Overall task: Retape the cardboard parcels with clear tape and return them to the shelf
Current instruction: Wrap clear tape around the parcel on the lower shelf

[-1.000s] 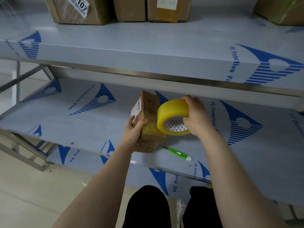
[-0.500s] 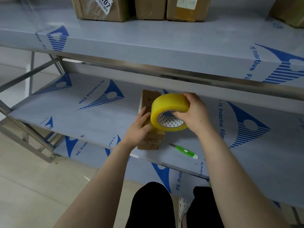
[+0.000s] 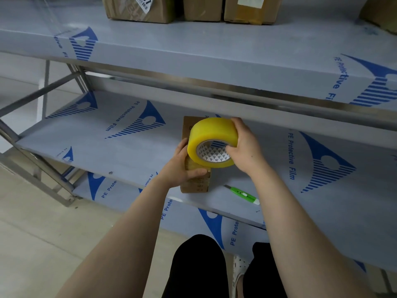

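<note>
We gripped the cardboard parcel (image 3: 194, 186), upright on the middle shelf (image 3: 107, 151), with our left hand (image 3: 180, 166); our right hand (image 3: 245, 147) curled round the tape roll (image 3: 209, 136) over it, thumb in the core.

Yellow tape roll (image 3: 211, 134), brown parcel (image 3: 194, 186), green cutter (image 3: 241, 192), blue-printed shelf film (image 3: 133, 123).

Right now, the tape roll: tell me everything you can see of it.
The tape roll is a wide, glossy, yellow-tinted spool; its core is printed inside with small triangles. It is tilted, core opening towards the camera, above the middle shelf. The right hand grips it, fingers over the winding, thumb in the core. Its lower edge appears to meet the cardboard parcel that the left hand holds; a free strip cannot be made out.
</note>
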